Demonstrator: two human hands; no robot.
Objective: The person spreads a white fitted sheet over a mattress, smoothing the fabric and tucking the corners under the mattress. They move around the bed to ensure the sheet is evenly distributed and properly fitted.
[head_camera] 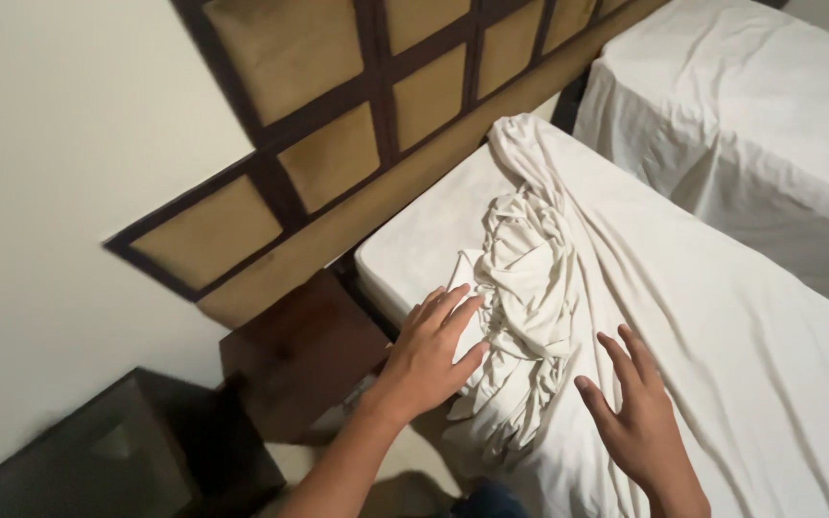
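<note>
Both hands lie open, fingers spread: left hand [431, 357] on the bunched sheet [520, 288] at centre, right hand [640, 417] just beside. The loose sheet may slide off the mattress [424, 230] edge toward the nightstand [299, 350].

— Where's the one camera looking from?

— From the person's head, tilted down and skewed, so the headboard [357, 125] runs slantwise across the top.

— How close?

— Close: the left hand [434, 350] and right hand [640, 417] fill the lower edge, over the near bed [722, 345].

— Anything farther off?

— A second bed [750, 105] at upper right, a dark bedside table [304, 350] at lower left.
</note>
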